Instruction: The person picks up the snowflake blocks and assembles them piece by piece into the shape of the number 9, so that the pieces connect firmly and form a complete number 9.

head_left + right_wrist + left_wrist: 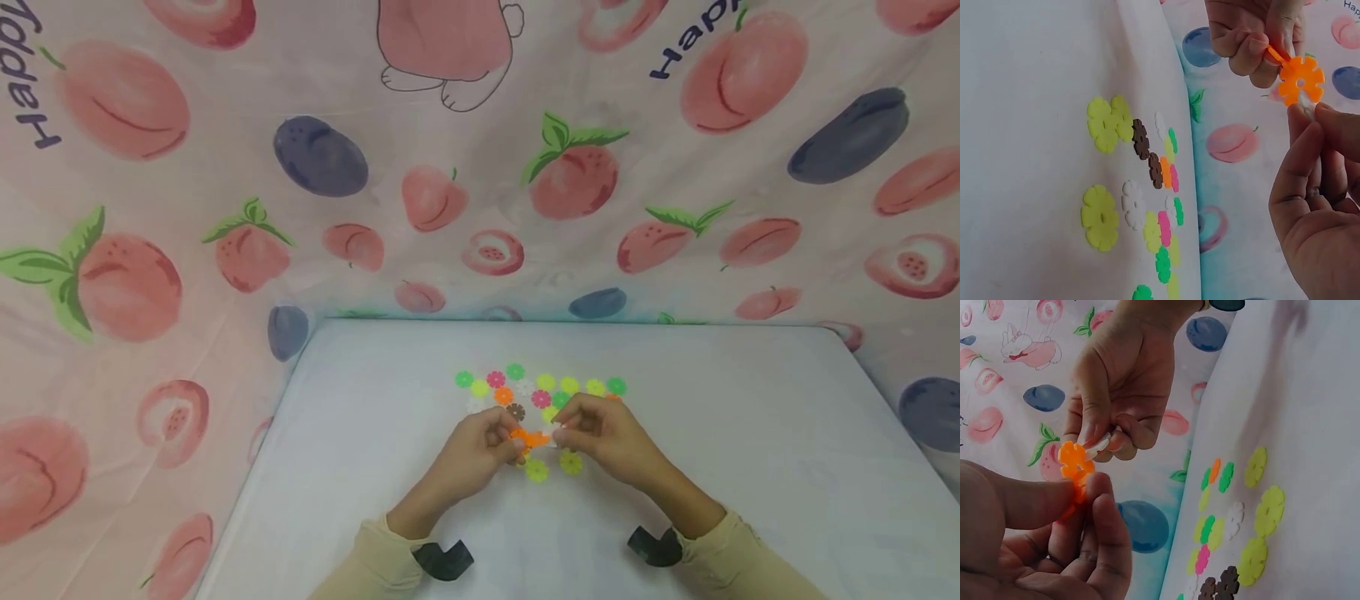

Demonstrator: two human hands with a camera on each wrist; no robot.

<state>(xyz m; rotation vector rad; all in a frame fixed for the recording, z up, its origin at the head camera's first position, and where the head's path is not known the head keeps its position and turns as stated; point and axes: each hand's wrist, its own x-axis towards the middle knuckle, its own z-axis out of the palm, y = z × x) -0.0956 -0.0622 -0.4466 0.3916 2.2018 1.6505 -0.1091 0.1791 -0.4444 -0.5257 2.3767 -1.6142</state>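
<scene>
My left hand (476, 454) pinches an orange interlocking snowflake disc (1300, 78) between thumb and fingers. A second orange piece (1275, 55) meets it at an angle, and its far part is hidden by the fingers. Facing it, my right hand (615, 442) holds a white snowflake disc (1099, 447) on edge between thumb and fingertips. In the right wrist view the white disc's edge is against the notched rim of the orange disc; how deep it sits I cannot tell. Both hands are above the table, close together.
Several loose discs lie on the white table (360, 400) behind and below the hands, among them yellow (571, 462), brown (515, 412), pink (496, 379) and green (515, 371) ones. A fruit-print curtain (450, 275) hangs beyond the far edge.
</scene>
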